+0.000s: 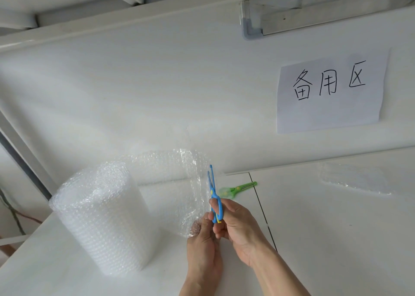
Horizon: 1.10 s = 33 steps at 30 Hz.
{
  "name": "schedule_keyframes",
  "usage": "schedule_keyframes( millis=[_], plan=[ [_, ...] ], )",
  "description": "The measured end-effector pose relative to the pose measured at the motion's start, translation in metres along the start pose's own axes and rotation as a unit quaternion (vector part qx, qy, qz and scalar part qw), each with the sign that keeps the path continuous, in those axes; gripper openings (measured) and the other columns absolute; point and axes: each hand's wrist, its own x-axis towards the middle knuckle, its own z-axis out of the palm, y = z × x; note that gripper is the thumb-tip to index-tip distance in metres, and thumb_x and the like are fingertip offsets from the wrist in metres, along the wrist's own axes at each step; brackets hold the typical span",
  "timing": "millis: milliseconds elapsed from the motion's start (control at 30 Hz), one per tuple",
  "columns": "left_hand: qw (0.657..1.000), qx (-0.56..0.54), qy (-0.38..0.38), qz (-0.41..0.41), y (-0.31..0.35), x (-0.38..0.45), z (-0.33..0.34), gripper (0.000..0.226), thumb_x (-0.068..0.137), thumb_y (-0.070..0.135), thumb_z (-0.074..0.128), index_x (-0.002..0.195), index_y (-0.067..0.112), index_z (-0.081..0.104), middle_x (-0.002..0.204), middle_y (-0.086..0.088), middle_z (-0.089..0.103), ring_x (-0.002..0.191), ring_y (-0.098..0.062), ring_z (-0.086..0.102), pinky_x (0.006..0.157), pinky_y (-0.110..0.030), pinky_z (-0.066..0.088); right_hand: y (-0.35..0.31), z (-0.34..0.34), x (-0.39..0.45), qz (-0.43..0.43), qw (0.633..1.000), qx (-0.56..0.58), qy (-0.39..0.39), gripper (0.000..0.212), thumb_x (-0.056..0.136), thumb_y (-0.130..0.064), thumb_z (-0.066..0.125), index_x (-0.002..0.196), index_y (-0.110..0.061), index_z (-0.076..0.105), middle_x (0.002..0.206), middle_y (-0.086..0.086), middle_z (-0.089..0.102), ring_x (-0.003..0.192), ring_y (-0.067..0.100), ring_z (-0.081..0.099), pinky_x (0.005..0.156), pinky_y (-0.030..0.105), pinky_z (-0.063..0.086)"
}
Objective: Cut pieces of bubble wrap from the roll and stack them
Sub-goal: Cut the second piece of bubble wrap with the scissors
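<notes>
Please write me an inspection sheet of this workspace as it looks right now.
Surface: white table, seam down the middle.
Job's things: bubble wrap roll upright at left, its loose sheet pulled out; cut pieces lying at right.
Clutter: green scissors lying on the table.
Grippers: left hand pinches the sheet; right hand grips blue scissors.
Cables: dark cable beyond left edge.
Surroundings: white wall, handwritten paper sign.
</notes>
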Motion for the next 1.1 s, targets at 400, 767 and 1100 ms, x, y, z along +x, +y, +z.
schedule_keyframes(
  millis=[400,767,1100],
  plan=[
    [0.999,-0.04,-0.017,-0.001,-0.003,0.004,-0.001,0.016,0.094,0.009,0.059,0.091,-0.003,0.07,0.068,-0.008,0.065,0.065,-0.015,0.064,0.086,-0.036,0.049,-0.006,0.002,0.01,-0.005,1.0,0.0,0.005,0.045,0.062,-0.051,0.078,0.087,-0.015,0.072,0.073,0.008,0.058,0.046,0.016,0.045,0.047,0.027,0.039],
    [0.998,-0.042,-0.049,0.005,-0.004,0.005,-0.001,0.022,0.099,0.006,0.048,0.094,-0.002,0.068,0.073,-0.011,0.068,0.071,-0.018,0.069,0.092,-0.041,0.047,-0.015,0.001,0.016,0.003,1.0,-0.014,-0.009,0.049,0.065,-0.056,0.075,0.088,-0.013,0.07,0.072,0.007,0.061,0.048,0.015,0.043,0.048,0.026,0.037],
    [0.999,-0.032,-0.023,0.002,-0.006,0.01,-0.002,0.016,0.099,0.006,0.05,0.098,-0.005,0.062,0.086,-0.019,0.072,0.078,-0.024,0.071,0.09,-0.042,0.05,-0.023,-0.001,0.021,-0.004,1.0,-0.017,-0.011,0.048,0.063,-0.057,0.076,0.083,-0.013,0.069,0.071,0.006,0.061,0.047,0.015,0.041,0.047,0.025,0.035]
  ],
)
